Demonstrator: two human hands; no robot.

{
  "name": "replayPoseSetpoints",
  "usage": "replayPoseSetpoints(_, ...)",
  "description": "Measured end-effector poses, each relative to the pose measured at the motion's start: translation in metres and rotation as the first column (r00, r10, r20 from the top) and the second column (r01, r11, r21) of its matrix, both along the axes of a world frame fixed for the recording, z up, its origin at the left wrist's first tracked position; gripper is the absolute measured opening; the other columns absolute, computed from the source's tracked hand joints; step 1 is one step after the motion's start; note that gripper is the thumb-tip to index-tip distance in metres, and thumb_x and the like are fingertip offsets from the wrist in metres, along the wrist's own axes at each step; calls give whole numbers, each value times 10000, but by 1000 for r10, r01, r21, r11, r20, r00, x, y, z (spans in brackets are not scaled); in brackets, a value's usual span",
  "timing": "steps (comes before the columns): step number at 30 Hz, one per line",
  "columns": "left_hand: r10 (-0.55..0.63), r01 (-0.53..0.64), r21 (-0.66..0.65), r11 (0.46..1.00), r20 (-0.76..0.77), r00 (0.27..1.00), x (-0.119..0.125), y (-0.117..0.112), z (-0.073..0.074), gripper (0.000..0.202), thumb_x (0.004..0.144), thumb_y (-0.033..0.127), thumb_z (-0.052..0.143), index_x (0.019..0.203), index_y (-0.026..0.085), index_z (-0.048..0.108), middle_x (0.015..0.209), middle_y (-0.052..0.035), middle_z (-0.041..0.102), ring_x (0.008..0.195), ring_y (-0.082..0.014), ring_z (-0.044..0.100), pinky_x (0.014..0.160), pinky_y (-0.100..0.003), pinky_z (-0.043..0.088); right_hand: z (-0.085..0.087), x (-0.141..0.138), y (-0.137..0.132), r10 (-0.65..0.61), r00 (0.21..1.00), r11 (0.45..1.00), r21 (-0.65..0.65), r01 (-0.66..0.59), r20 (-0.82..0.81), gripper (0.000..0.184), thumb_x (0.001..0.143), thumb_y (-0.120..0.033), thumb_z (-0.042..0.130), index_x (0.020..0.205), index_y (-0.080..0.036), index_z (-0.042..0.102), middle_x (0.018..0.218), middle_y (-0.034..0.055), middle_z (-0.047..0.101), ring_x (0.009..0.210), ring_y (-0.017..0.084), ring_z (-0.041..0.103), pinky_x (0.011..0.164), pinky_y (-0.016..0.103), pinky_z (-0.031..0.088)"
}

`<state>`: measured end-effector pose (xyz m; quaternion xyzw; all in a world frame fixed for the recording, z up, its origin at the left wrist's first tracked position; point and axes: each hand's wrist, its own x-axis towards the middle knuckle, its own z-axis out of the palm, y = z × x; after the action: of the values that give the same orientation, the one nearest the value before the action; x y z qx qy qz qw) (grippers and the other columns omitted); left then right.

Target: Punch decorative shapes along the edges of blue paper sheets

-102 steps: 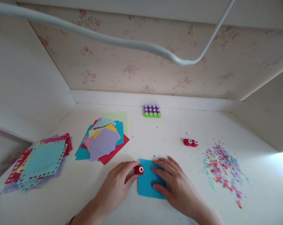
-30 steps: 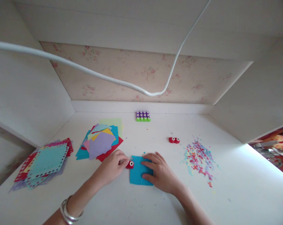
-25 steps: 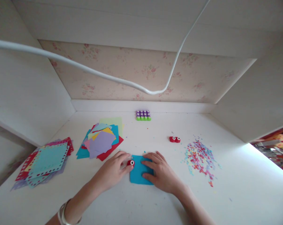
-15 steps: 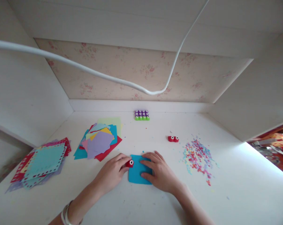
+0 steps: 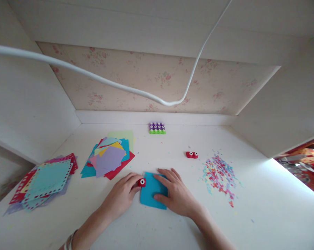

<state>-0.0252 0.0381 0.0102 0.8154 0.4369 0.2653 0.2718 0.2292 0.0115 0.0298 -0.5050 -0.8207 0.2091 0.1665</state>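
Currently I log a white desk [image 5: 263,208]. At its far left lies a stack of hole-edged sheets [image 5: 39,180], and beside that a fanned pile of coloured paper [image 5: 108,158]. Right of centre is a scatter of paper bits [image 5: 219,173]. At front centre, the right hand [image 5: 176,192] lies open and flat on a blue paper square [image 5: 147,196]. A block of purple and green punches [image 5: 157,128] sits by the back wall, and two red punches [image 5: 192,155] sit near the scatter. Smallest is a single red punch [image 5: 141,182] on the square's upper left edge, pinched by the left hand [image 5: 121,194].
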Motion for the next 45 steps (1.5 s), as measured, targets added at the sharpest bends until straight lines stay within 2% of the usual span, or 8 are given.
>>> replayPoseSetpoints(5,44,-46,26,999,46,998,2,-4,-13,281,958,244,587,1234,292,589,1185,-29,695,1054,-212,669,942,-351,551,-5,-5,3,-127,973,992,-14,127,-191,500,912,-430,632,1361,-225,550,1303,117,639,1253,291,545,1168,574,247)
replayPoseSetpoints(10,-1,-6,79,997,90,996,10,-8,-14,269,983,253,550,1246,295,589,1207,-21,690,1075,-197,661,943,-320,551,-8,-1,8,-356,816,928,-275,252,-455,414,874,-383,654,1263,-252,602,1102,55,686,964,235,663,877,411,538)
replayPoseSetpoints(19,-36,27,61,998,142,989,9,-9,-9,262,1001,221,504,1249,274,572,1200,-46,670,1104,-199,644,966,-323,539,-5,5,13,-463,651,863,-472,178,-601,421,791,-417,745,1161,-235,661,1079,46,675,880,208,656,709,313,546)
replayPoseSetpoints(24,40,-45,26,999,165,986,6,-7,-10,241,995,240,505,1223,270,578,1194,-50,667,1095,-209,649,953,-343,551,-3,16,17,-479,669,854,-478,205,-569,433,782,-419,749,1163,-235,659,1080,47,674,863,209,661,681,311,551)
replayPoseSetpoints(30,79,-74,-34,997,193,978,6,-7,-8,227,987,319,539,1199,263,597,1165,-49,694,997,-193,695,887,-303,586,-17,23,23,-388,836,919,-232,318,-387,386,809,-331,707,1182,-244,658,1070,57,702,968,248,666,881,427,540)
replayPoseSetpoints(36,77,-82,22,996,176,981,5,-10,-14,304,978,330,553,1273,262,577,1204,-53,708,979,-197,712,876,-317,596,-15,15,18,-208,935,951,167,262,-286,351,892,-293,639,1236,-225,646,1246,118,644,1190,292,565,1038,499,458)
replayPoseSetpoints(41,60,-60,-1,998,126,990,5,-11,-23,344,961,277,569,1304,281,551,1147,-32,731,885,-177,730,826,-303,610,-1,-8,3,-56,918,990,99,103,-393,398,969,-355,570,1352,-245,585,1338,111,620,1234,255,574,1032,446,495)
replayPoseSetpoints(45,13,-18,53,998,100,995,5,-12,-26,394,967,287,555,1359,300,518,1085,-29,746,889,-190,730,833,-317,607,1,-30,-4,137,897,988,121,-95,-420,301,1006,-292,509,1261,-296,669,1282,47,676,1178,195,627,1002,365,525)
